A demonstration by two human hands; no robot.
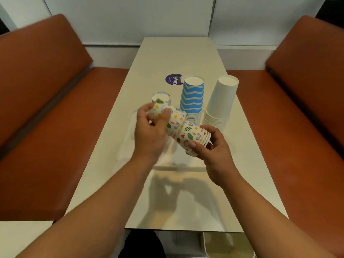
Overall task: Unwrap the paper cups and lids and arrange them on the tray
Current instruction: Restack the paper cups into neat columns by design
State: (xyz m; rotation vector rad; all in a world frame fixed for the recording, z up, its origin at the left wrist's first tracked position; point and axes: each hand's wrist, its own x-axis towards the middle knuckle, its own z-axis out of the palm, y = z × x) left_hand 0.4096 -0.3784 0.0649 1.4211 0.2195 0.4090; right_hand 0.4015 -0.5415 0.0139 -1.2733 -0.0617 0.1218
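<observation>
Head view, looking down a long pale desk (175, 53) set between two orange-brown bench seats (46, 90). Two bare forearms reach in from the bottom edge. Both hands hold one stack of patterned paper cups (183, 130), printed with small coloured rainbows, leaves and stars, lifted above the desk. The stack lies tilted, its long axis running from upper left down to lower right. The left hand (150, 131) grips the upper, closed-bottom end, fingers curled round it; this hand is blurred, so its exact finger placement is unclear. The right hand (214, 151) grips the lower, rim end, thumb pressed on the side of the stack. The stack sits between the hands, about equally near to each.

Crumpled clear plastic wrap (130, 144) lies on the desk under the left hand. A further patterned cup (161, 98) shows just behind the left hand; whether it stands on the desk cannot be told. Further back stand two upside-down stacks side by side: blue zigzag cups (192, 97) and, to their right, plain white cups (221, 101). A round purple sticker (174, 79) lies beyond them. No tray edge can be made out with certainty, and no lids are visible.

Judging by this, the patterned stack appears unwrapped and likely still has to be stood beside the others
</observation>
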